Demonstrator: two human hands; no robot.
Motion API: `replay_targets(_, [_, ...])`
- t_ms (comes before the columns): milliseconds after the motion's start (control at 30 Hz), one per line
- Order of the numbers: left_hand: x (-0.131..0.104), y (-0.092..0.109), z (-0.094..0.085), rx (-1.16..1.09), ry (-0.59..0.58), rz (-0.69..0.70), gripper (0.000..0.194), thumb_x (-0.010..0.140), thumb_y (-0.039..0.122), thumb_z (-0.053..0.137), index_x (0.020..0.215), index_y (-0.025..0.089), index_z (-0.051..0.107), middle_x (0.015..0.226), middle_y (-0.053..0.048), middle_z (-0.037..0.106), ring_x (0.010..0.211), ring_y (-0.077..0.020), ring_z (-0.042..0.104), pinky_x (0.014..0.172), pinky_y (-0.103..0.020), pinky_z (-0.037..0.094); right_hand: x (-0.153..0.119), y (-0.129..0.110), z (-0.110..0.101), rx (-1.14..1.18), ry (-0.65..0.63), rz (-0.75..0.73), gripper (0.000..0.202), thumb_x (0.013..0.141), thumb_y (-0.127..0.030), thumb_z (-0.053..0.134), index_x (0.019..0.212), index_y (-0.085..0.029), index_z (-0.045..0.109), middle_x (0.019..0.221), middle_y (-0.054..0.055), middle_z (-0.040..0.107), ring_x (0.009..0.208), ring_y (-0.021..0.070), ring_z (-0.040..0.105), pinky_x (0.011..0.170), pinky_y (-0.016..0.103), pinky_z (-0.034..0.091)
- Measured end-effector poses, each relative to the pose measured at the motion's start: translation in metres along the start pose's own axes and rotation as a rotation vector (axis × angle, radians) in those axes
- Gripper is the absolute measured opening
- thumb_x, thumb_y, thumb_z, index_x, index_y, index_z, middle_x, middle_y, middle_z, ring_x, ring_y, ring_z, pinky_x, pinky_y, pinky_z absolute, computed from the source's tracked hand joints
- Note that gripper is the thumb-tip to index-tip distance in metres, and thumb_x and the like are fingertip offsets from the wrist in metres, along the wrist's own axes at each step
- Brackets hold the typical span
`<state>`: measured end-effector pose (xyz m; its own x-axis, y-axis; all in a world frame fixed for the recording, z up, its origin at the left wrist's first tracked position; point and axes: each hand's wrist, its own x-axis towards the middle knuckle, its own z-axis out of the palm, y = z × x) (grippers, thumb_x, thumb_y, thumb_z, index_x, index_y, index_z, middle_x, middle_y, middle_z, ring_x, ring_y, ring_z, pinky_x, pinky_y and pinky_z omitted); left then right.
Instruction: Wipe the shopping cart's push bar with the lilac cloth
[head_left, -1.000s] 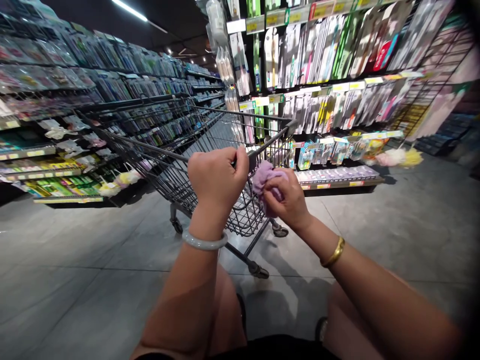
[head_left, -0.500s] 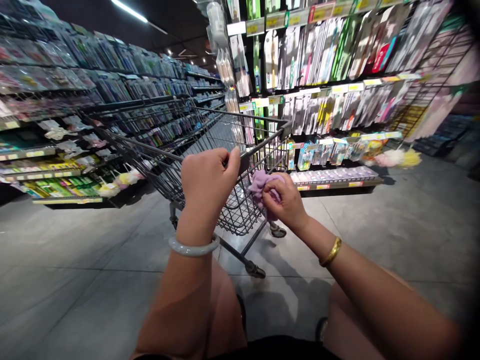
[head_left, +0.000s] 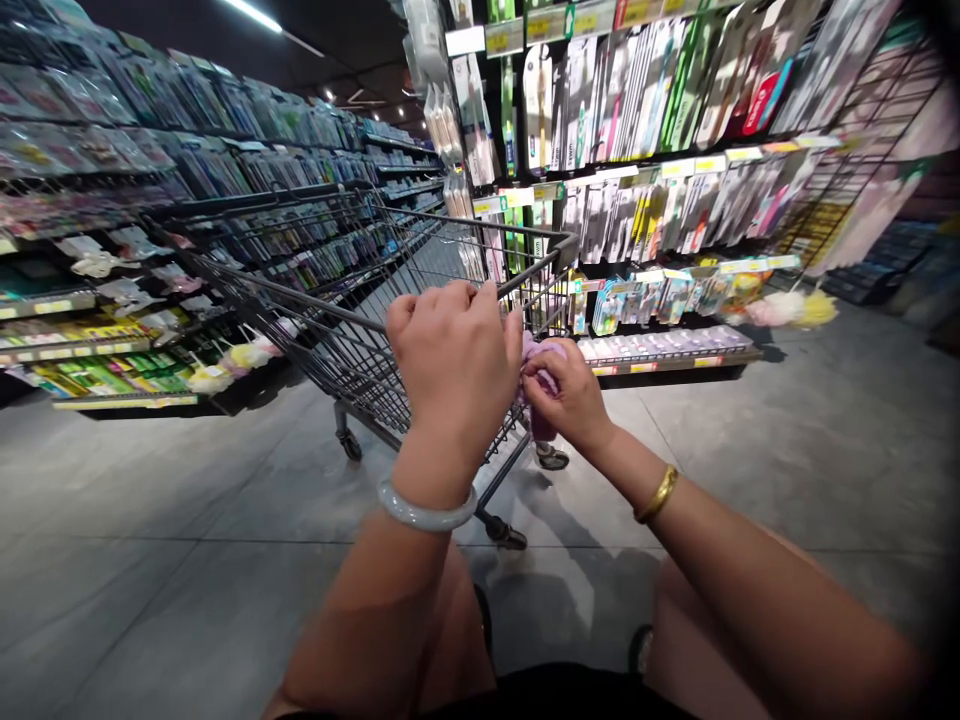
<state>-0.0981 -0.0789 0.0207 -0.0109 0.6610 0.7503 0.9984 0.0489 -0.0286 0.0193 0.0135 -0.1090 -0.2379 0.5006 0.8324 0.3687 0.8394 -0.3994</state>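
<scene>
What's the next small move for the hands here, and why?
Perhaps ease the left hand rightward to pinch the purple cloth: the right hand grips the cloth, and the left appears close beside it. Whether the left already touches it is hidden.

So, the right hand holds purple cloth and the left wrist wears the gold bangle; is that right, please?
Not quite: the head view shows the gold bangle on the right wrist; the right hand does hold the purple cloth.

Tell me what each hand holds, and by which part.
Right hand: a lilac cloth, pinched in a bunched fold at its right side. Left hand: cannot be told; its palm is hidden.
</scene>
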Motion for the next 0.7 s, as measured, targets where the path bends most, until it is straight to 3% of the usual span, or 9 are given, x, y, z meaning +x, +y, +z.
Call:
replay_targets(133, [0.0, 0.002, 0.001, 0.058, -0.026, 0.025, 0.041, 0.097, 0.04, 0.04, 0.127, 0.024, 0.062, 0.105, -0.01, 0.068, 0.098, -0.0293, 0.057, 0.09, -0.046, 0.029, -0.004, -0.015, 0.002, -0.002, -0.002, -0.008, 0.013, 0.082, -0.022, 0.06, 0.094, -0.023, 0.062, 0.114, 0.01, 0.055, 0.107, 0.0224, 0.057, 0.091, 0.039, 0.052])
replay_targets(233, [0.004, -0.003, 0.0, 0.084, -0.047, -0.004, 0.039, 0.096, 0.044, 0.039, 0.115, 0.026, 0.068, 0.101, -0.009, 0.069, 0.093, -0.0285, 0.057, 0.084, -0.044, 0.03, -0.006, -0.028, 0.003, 0.003, -0.083, -0.089, 0.017, 0.08, -0.022, 0.062, 0.096, -0.024, 0.063, 0.123, 0.01, 0.053, 0.108, 0.0222, 0.057, 0.09, 0.037, 0.052])
replay_targets(333, [0.007, -0.009, -0.004, 0.072, -0.081, -0.034, 0.041, 0.096, 0.048, 0.038, 0.108, 0.027, 0.071, 0.097, -0.008, 0.069, 0.089, -0.027, 0.058, 0.077, -0.041, 0.031, -0.003, -0.018, -0.001, -0.006, -0.115, -0.045, 0.012, 0.082, -0.026, 0.062, 0.094, -0.025, 0.065, 0.119, 0.008, 0.055, 0.104, 0.0214, 0.058, 0.087, 0.037, 0.053])
replay_targets(500, [0.008, -0.02, -0.014, 0.075, -0.121, -0.048, 0.046, 0.097, 0.052, 0.034, 0.106, 0.028, 0.073, 0.095, -0.008, 0.069, 0.087, -0.0268, 0.06, 0.075, -0.039, 0.033, 0.002, 0.0, -0.005, -0.022, -0.032, 0.074, 0.009, 0.085, -0.025, 0.059, 0.092, -0.023, 0.064, 0.109, 0.008, 0.056, 0.107, 0.0227, 0.057, 0.092, 0.041, 0.05])
replay_targets(700, [0.008, -0.019, -0.017, 0.123, -0.162, -0.109, 0.054, 0.093, 0.06, 0.036, 0.105, 0.017, 0.068, 0.096, -0.015, 0.066, 0.096, -0.0326, 0.058, 0.087, -0.045, 0.032, -0.001, -0.035, 0.007, 0.061, -0.169, -0.064, 0.01, 0.085, -0.026, 0.059, 0.093, -0.024, 0.065, 0.118, 0.008, 0.055, 0.105, 0.0192, 0.057, 0.088, 0.033, 0.051])
